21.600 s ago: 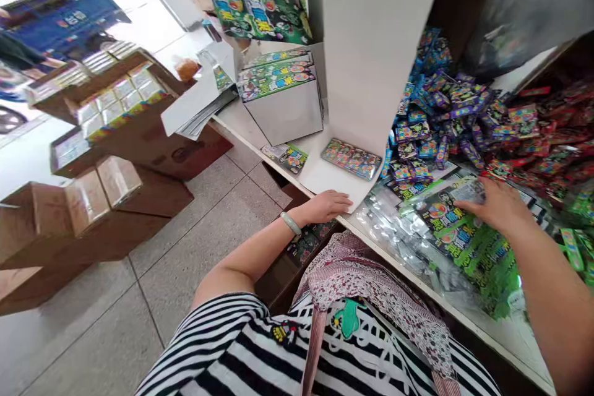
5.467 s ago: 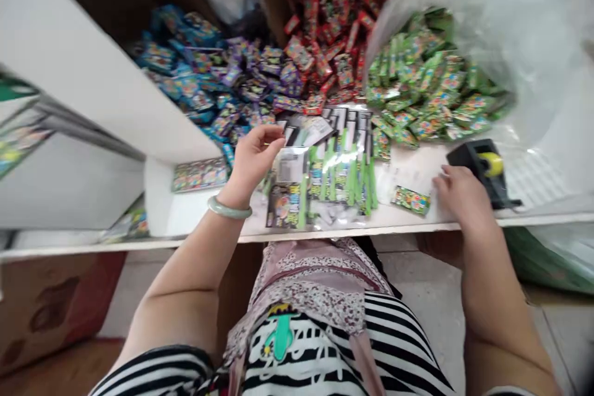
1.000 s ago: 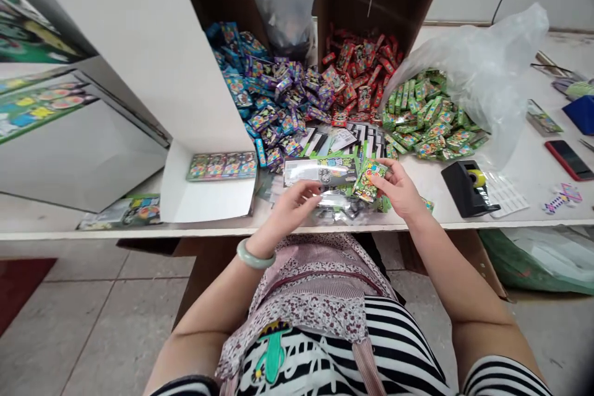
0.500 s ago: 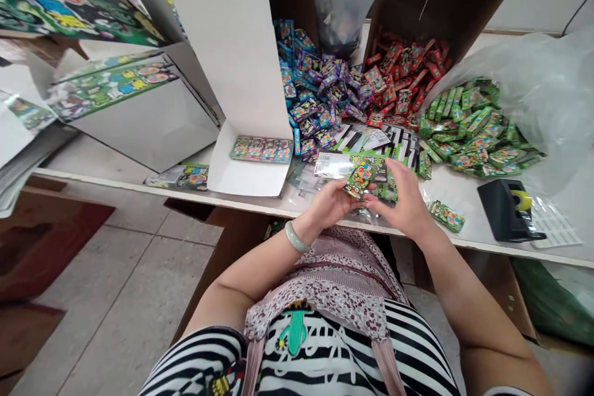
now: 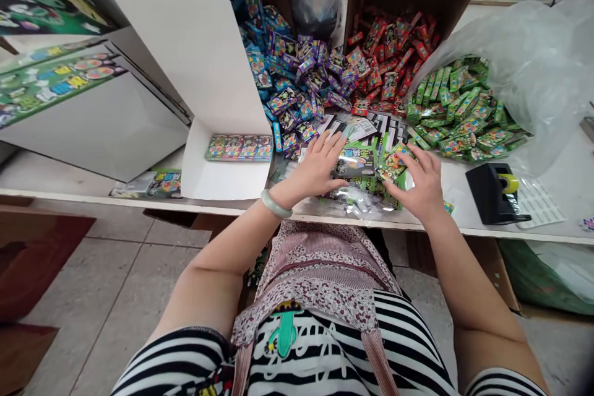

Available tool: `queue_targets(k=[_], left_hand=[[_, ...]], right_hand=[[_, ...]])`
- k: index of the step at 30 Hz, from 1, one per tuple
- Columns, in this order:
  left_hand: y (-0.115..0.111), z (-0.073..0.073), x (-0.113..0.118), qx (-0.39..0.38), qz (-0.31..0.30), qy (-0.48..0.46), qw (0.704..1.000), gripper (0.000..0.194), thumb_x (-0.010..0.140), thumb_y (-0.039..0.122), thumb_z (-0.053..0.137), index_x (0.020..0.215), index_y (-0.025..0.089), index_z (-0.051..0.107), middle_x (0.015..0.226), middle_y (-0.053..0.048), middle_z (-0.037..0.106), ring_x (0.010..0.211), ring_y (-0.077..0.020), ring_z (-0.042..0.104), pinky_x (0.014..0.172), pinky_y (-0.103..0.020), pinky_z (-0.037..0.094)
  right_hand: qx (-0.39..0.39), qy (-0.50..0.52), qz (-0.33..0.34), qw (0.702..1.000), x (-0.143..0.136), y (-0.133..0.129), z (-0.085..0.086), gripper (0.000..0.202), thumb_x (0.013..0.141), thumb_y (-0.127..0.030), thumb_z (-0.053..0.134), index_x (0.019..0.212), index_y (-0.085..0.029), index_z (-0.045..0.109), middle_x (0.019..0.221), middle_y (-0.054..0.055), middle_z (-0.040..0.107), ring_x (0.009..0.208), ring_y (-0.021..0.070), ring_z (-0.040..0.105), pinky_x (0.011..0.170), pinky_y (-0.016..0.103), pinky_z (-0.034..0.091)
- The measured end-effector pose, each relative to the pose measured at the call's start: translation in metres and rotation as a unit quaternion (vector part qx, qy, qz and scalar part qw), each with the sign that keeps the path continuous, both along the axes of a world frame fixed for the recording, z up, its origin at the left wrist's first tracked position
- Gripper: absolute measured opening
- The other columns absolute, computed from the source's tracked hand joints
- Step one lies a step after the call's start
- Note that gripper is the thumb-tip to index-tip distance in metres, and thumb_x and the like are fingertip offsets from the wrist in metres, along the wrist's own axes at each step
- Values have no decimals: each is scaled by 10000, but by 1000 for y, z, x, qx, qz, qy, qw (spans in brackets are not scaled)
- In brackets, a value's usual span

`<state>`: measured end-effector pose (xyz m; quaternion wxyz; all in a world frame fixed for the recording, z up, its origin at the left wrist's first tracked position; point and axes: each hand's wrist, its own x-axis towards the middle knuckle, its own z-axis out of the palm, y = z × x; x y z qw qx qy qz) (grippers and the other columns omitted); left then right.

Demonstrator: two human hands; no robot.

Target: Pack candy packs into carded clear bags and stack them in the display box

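The left hand (image 5: 320,167), fingers spread, lies over the flat printed bags (image 5: 355,159) on the tabletop (image 5: 448,182); the right hand (image 5: 421,184), thumb and fingers apart, is at the green packet (image 5: 392,164) on the bags' right side

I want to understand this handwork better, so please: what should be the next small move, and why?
Perhaps the right hand should close gently on the small green patterned packet: its fingers and thumb are spread near the packet's edges, and a firm grip is not visible. The left hand is open over the flat black-and-green printed bags, holding no packet.
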<state>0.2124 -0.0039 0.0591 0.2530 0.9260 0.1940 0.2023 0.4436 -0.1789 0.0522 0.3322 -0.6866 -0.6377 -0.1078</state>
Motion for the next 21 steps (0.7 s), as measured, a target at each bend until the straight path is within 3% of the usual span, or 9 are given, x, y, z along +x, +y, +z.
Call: queue_targets(k=[3,6,8,14,17,21], left_hand=[[16,-5,16,57,-10,90,994,968,671,429,860,1477,144,405,1490,-212,466,1495,-468,247,1210,-668,138],[15,-4,15,96,-5,87,992,987,671,404,849,1497,134,380,1409,-211,497,1412,-434,382,1203,-637,188],[11,0,6,111,-12,76,991,1045,665,407,849,1523,113,330,1417,-230,467,1369,-421,417,1189,-612,240],[6,6,-22,134,-45,105,984,1047,689,460,838,1526,113,314,1432,-241,456,1325,-410,449,1132,-575,335],[5,3,-27,133,-72,98,984,1022,705,459,824,1525,114,321,1433,-238,464,1334,-404,445,1137,-574,335],[1,2,-32,101,-95,85,987,997,710,467,814,1523,139,340,1437,-227,469,1334,-396,453,1125,-569,366]], right_hand=[[-18,14,-64,998,8,7,-4,626,824,-389,691,1418,-278,526,1479,134,469,1311,434,439,1101,666,353],[-37,16,-59,997,7,11,1,652,842,-367,668,1460,-271,483,1526,139,412,1345,446,398,1113,683,321],[-64,2,-26,998,6,11,8,654,842,-333,666,1463,-255,478,1539,137,396,1366,436,378,1134,662,314],[-168,-43,157,972,1,4,27,581,827,-267,677,1392,-221,547,1500,133,456,1343,396,404,1133,616,371],[-186,-45,197,962,-2,0,31,579,789,-223,689,1356,-200,574,1481,149,478,1339,396,414,1110,633,398],[-225,-13,241,944,-4,-4,37,610,792,-220,673,1388,-261,546,1507,109,466,1376,365,417,1130,627,395]])
